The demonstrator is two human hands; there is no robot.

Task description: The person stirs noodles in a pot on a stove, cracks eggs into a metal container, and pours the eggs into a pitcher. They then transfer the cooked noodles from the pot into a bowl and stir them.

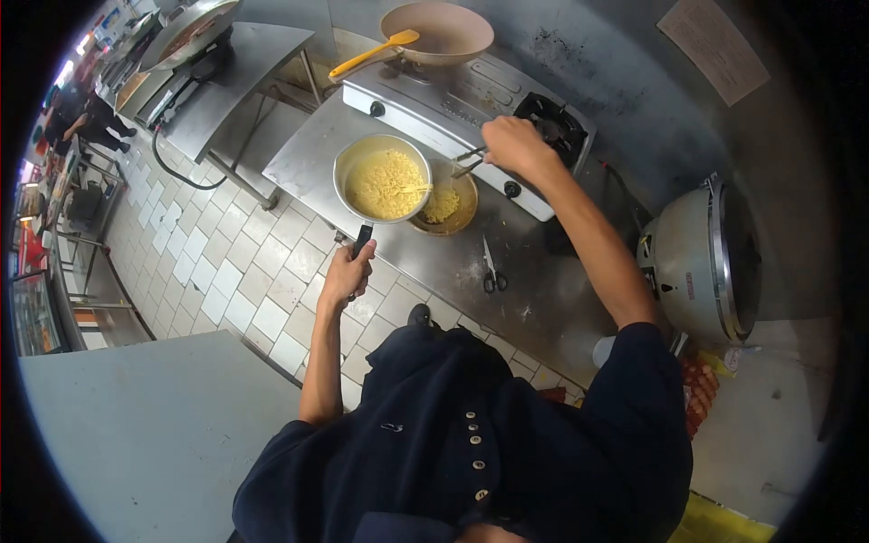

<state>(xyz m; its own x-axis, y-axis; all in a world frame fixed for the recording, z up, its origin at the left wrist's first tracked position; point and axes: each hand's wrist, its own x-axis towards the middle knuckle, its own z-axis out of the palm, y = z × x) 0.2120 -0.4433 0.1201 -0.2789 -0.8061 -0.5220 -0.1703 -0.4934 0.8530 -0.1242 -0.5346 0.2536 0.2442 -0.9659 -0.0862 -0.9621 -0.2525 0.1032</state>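
My left hand [348,275] is wrapped round the black handle of a saucepan [339,172], which is tilted over the rim of a brown bowl [466,213]. Yellow instant noodles [385,181] fill the pan, and a smaller heap of them lies in the bowl. In my right hand [518,145], above the front of the stove, is a pair of tongs [467,163], their two dark arms spread and pointing left toward the pan. A yellow pronged tip shows among the noodles at the pan's right side.
Scissors [491,271] lie on the steel counter [543,312] right of the bowl. Behind stands a gas stove [425,118] bearing a frying pan [439,32] and an orange spatula [376,52]. A large steel cooker [697,262] stands right, eggs [700,389] below it. Another person [86,122] is far left.
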